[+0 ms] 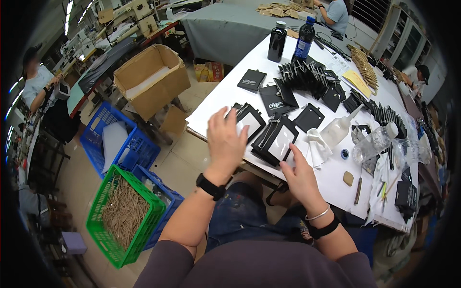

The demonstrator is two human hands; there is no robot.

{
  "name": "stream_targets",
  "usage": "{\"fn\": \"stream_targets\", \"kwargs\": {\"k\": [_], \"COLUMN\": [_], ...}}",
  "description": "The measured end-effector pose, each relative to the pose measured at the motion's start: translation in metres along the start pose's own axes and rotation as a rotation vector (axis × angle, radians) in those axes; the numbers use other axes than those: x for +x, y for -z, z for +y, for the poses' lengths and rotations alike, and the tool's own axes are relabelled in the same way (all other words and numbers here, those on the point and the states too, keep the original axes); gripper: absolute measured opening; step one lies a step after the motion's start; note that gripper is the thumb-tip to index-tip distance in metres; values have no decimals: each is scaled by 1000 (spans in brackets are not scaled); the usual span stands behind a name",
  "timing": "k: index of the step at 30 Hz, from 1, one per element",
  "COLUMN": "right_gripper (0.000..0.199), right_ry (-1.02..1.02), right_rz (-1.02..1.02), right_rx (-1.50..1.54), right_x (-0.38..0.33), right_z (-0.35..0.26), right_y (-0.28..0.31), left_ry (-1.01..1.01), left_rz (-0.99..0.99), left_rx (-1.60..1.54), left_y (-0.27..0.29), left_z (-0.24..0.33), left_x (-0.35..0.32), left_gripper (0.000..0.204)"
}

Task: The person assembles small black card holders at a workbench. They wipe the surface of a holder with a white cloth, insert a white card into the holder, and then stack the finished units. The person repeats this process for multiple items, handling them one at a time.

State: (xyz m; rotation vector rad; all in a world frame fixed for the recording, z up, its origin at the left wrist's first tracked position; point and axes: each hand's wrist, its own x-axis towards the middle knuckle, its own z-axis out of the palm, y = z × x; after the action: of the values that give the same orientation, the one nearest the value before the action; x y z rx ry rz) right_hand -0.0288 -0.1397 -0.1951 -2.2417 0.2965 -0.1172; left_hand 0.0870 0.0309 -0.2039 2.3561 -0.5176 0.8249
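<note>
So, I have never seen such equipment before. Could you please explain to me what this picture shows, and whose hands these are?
There is no robot here. A person wears a camera on the head, looking down, so the bare arms come in from the lower edge. The wide lens bends straight lines.

The left hand is open, close over a black case. The right hand is also open, its fingertips beside a second case. Neither hand is closed around anything; whether they touch the cases is hard to tell.

The white table also carries a pile of black pieces, two dark bottles, a squeeze bottle and a cloth. To the left, a green crate holds cord.
</note>
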Motion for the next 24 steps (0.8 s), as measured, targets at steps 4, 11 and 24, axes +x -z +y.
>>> {"fn": "stream_targets", "kwargs": {"k": [4,11,24], "right_gripper": [52,49,81], "right_ry": [83,412,392], "right_rz": [33,239,178], "right_rx": [-92,-289,304], "right_x": [-9,-13,23], "right_z": [5,-6,-41], "right_y": [-1,-2,8], "left_ry": [59,-35,791], "left_rz": [-123,-71,-211], "left_rx": [104,-47,-1249], "left_y": [3,2,64], "left_z": [-19,-20,9], "left_x": [-11,-18,-14], "left_gripper": [50,47,31]}}
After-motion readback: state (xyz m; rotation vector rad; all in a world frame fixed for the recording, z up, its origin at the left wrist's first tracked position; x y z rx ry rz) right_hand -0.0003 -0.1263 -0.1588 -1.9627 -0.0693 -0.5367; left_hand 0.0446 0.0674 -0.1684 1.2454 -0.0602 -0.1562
